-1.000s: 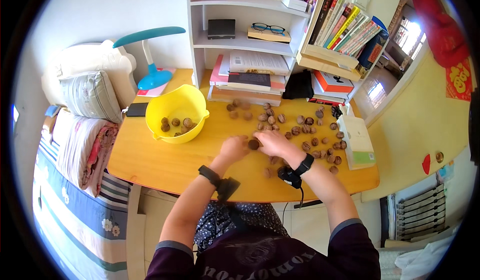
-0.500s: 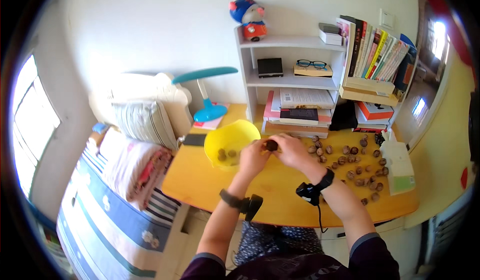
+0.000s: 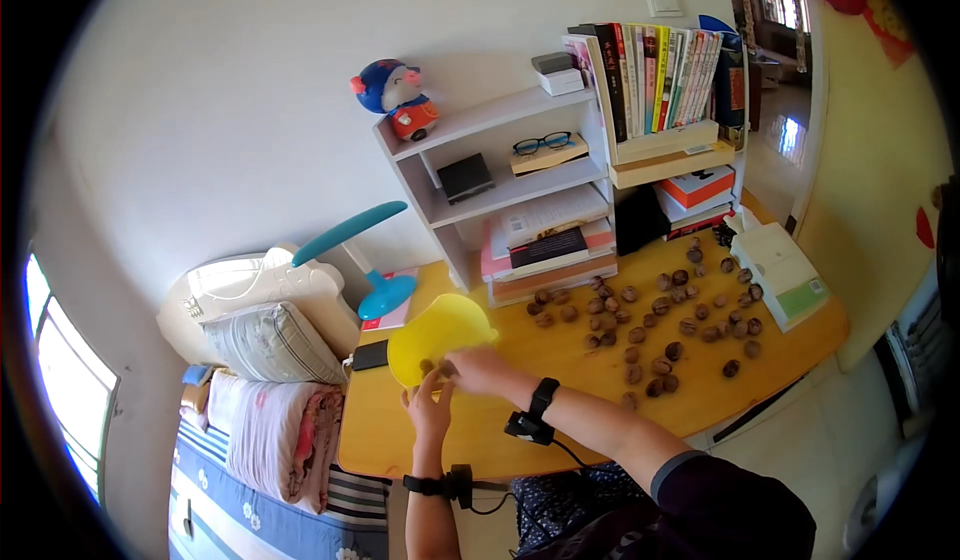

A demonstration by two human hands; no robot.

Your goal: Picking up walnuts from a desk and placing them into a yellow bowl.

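While the yellow bowl (image 3: 440, 335) is tipped up on the left part of the bench (image 3: 600, 400), both hands are kept at its open side. The left hand (image 3: 428, 410) is held under the bowl's low rim with the fingers spread, and nothing can be seen clasped in it. The right hand (image 3: 478, 370) is laid at the mouth of the bowl, and its grip looks curled, but whether a nut is held inside cannot be told, since the fingers are partly hidden. A few dark nuts can just be seen inside the bowl, near the rim. Many more walnuts (image 3: 660, 335) are spread loose over the middle and right of the bench, well apart from the bowl. A white box (image 3: 785, 275) is lying at the right end, and a blue lamp (image 3: 365, 260) is set just behind the bowl. A white shelf (image 3: 500, 195) with books is stood at the back. The step in hand is judged to be the putting of nuts into the bowl, with only a small part done, because so many nuts are left outside. For the next move, a long reach to the right would be needed, and the tipped bowl would need to be kept steady so that nothing is spilled from it.
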